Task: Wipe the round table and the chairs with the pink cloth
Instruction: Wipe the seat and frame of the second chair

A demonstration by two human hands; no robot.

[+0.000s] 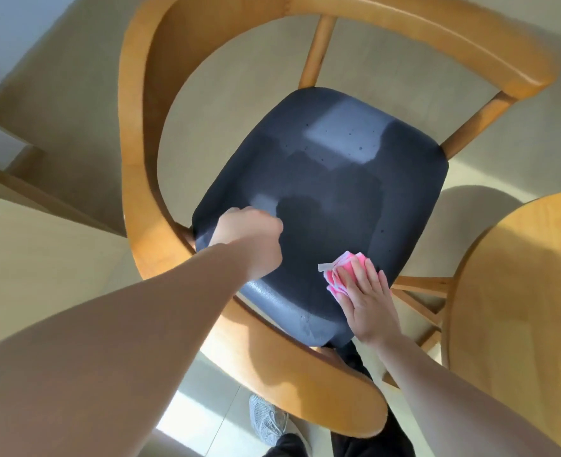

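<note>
A wooden chair (140,133) with a curved back rail and a dark blue padded seat (332,179) fills the view from above. My right hand (368,298) lies flat on the folded pink cloth (341,275), pressing it onto the seat's near right edge. My left hand (249,235) rests on the seat's left edge as a loose fist; whether it grips anything is hidden. The round wooden table (523,291) shows at the right edge.
Part of another wooden chair (25,189) reaches in at the left. Pale floor tiles (41,285) surround the furniture. My grey shoe (267,420) stands just behind the chair's back rail, and the table's wooden legs (421,291) cross below the seat's right side.
</note>
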